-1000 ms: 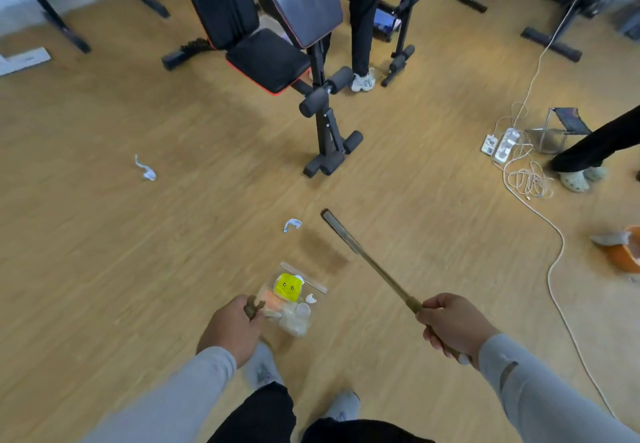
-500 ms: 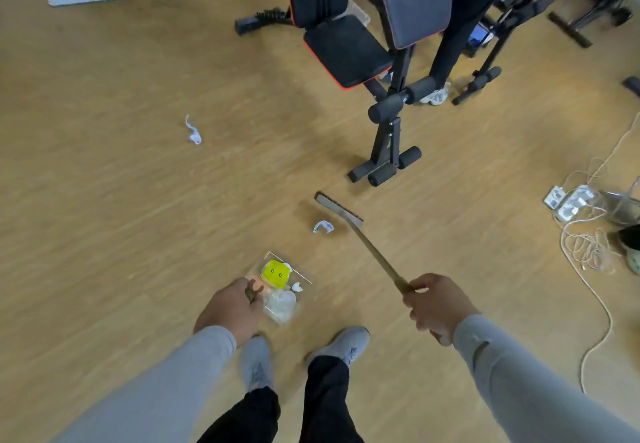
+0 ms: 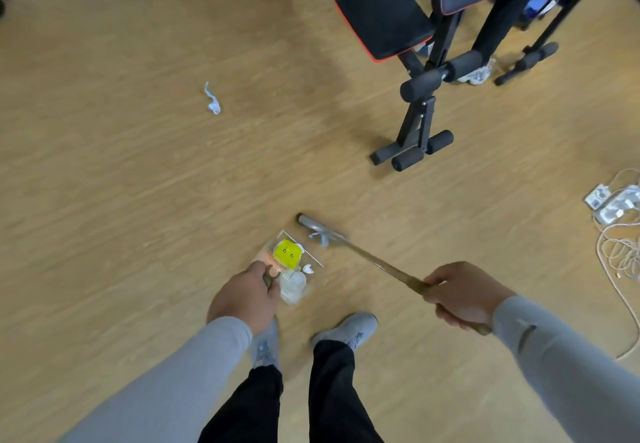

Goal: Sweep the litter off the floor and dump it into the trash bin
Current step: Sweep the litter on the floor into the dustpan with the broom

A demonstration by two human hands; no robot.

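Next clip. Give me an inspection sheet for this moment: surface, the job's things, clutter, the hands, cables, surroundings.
Surface: wood-look floor, bare in most of the view.
Job's things: clear dustpan on the floor, holding a yellow piece and white scraps; broom head set just beyond it against a small white scrap; trash bin: nothing seen.
Clutter: one crumpled white scrap lying far off to the left.
Hands: left hand holds the dustpan's grip; right hand grips the broom handle.
Cables: white cord coiled at the right edge beside a power strip.
Surroundings: black weight bench; another person's legs behind it.
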